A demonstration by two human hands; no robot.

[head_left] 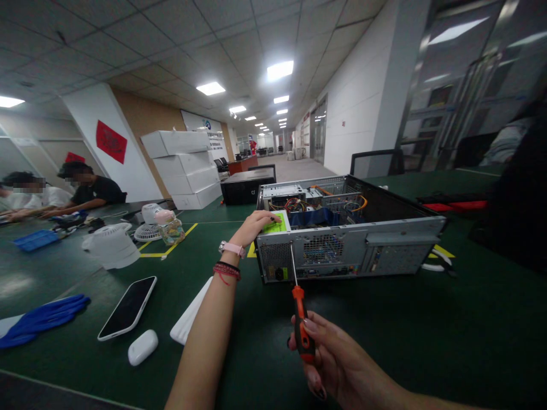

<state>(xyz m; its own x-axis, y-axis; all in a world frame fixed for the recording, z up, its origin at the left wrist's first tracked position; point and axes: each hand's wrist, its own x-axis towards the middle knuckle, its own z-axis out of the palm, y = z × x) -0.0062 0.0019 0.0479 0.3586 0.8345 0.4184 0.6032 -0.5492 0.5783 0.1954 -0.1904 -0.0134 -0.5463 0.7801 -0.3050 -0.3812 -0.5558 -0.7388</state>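
An opened computer case (pixel 397 230) lies on its side, its rear panel facing me and its cables and boards showing from above. My left hand (pixel 255 226) rests on the power supply (pixel 277 223), a box with a bright green label in the case's left rear corner; its fingers stretch over the top. In my right hand (pixel 331 356) is a screwdriver (pixel 299 313) with an orange and black handle, gripped between thumb and fingers. The shaft points away from me, and its tip meets the rear panel just right of the power supply's vent grille.
Left on the green table (pixel 239 353) lie a phone (pixel 128 307), a white earbud case (pixel 143 347), a white slab-like object (pixel 192 313) and a blue glove (pixel 47 319). Farther back stand a jug (pixel 113 246), a small fan (pixel 149 222) and white boxes (pixel 186 171). Two people sit far left.
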